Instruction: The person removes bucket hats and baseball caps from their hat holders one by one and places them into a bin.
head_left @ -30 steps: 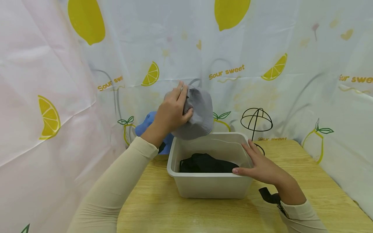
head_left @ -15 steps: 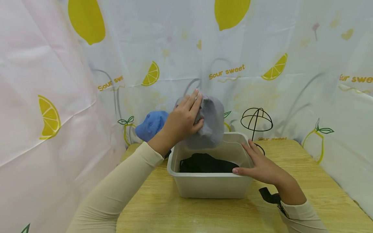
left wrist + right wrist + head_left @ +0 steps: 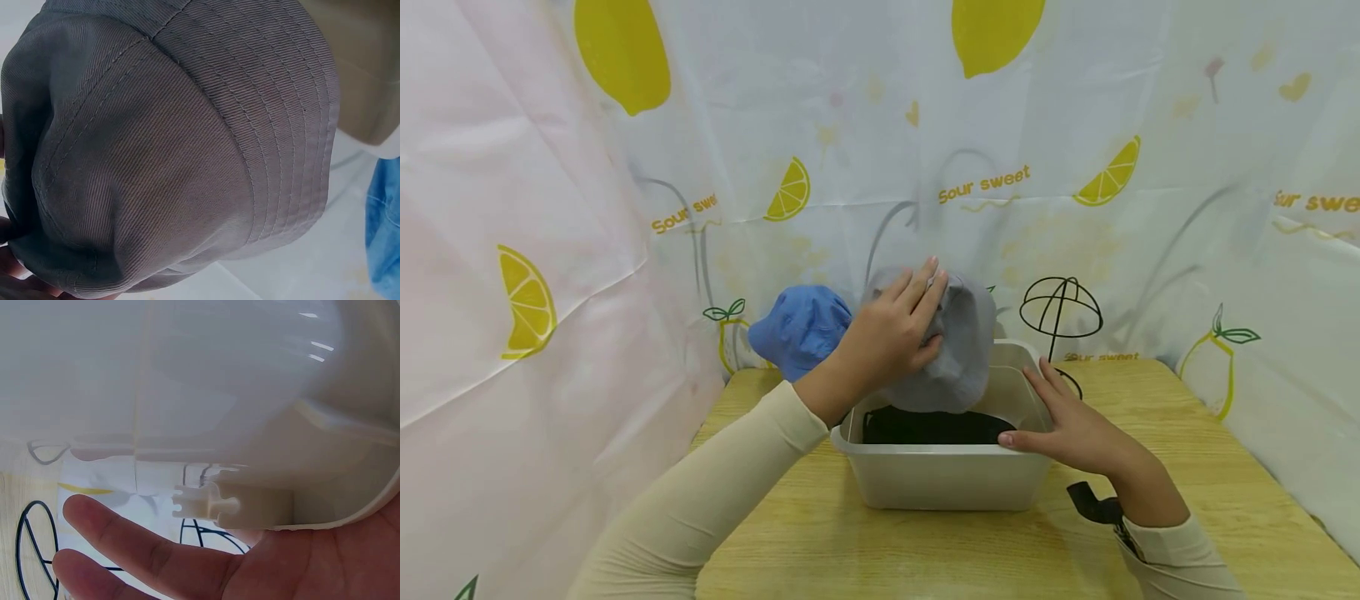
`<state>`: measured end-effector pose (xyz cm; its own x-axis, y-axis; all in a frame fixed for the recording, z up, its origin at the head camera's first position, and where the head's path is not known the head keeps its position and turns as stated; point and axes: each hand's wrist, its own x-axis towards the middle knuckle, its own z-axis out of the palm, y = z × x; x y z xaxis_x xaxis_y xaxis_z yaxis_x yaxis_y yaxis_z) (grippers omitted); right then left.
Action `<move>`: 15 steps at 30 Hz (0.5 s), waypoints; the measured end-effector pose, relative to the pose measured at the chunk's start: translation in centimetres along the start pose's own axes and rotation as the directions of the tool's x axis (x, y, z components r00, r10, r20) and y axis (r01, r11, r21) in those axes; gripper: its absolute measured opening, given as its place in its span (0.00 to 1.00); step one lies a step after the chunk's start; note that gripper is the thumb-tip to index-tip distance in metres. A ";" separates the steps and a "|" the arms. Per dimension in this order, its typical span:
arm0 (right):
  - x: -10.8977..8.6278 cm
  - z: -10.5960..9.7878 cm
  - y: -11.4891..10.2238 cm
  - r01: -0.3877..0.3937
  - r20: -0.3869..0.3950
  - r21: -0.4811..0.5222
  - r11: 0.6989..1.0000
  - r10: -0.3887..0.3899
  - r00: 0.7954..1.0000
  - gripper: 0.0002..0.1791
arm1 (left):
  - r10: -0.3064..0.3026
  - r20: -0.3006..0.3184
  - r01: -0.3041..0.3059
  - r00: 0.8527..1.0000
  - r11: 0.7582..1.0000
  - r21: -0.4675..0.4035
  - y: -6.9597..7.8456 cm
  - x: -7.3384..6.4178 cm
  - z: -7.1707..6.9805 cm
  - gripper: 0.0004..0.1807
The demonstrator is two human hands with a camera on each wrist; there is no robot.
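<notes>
Grey hat (image 3: 966, 350): plain in the head view, a browner grey in the left wrist view, with fine diagonal twill and rows of parallel stitching curving round the brim. Blue hat (image 3: 805, 325): mid-blue. Bin (image 3: 951, 479): plain greyish beige. Fabric item (image 3: 925, 427) inside: solid black. Wire stand (image 3: 1060, 337): black. Tabletop (image 3: 925, 558): yellowish wood, darker grain streaks. Curtain (image 3: 850, 100): white ground, pinkish at left; whole yellow lemons, yellow slices with pale segment lines, yellow-outlined lemons with green leaves, orange "Sour sweet" lettering, small ochre hearts. Sleeves (image 3: 715, 475): plain cream. Wrist fitting (image 3: 1093, 506): black.
</notes>
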<state>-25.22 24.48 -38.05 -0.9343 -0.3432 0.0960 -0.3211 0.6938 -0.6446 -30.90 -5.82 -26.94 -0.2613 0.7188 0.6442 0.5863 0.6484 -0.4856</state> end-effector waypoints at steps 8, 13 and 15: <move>0.0 0.0 0.0 -0.003 0.003 0.004 1.000 0.003 1.000 0.63 | 0.018 0.051 -0.016 0.999 0.999 -0.040 1.2 -0.5 0.0 0.43; 0.0 0.0 0.0 -0.004 0.003 -0.001 1.000 0.004 1.000 0.63 | 0.024 0.074 -0.020 0.997 0.998 -0.052 1.8 -0.8 0.0 0.43; 0.1 0.0 0.1 -0.002 0.001 -0.005 1.000 0.002 1.000 0.63 | 0.025 0.079 -0.021 0.997 0.999 -0.050 2.0 -0.8 0.0 0.43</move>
<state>-25.31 24.50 -38.12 -0.9348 -0.3425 0.0945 -0.3204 0.6978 -0.6406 -29.47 -5.11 -28.45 -0.3062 0.7526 0.5830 0.6293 0.6195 -0.4693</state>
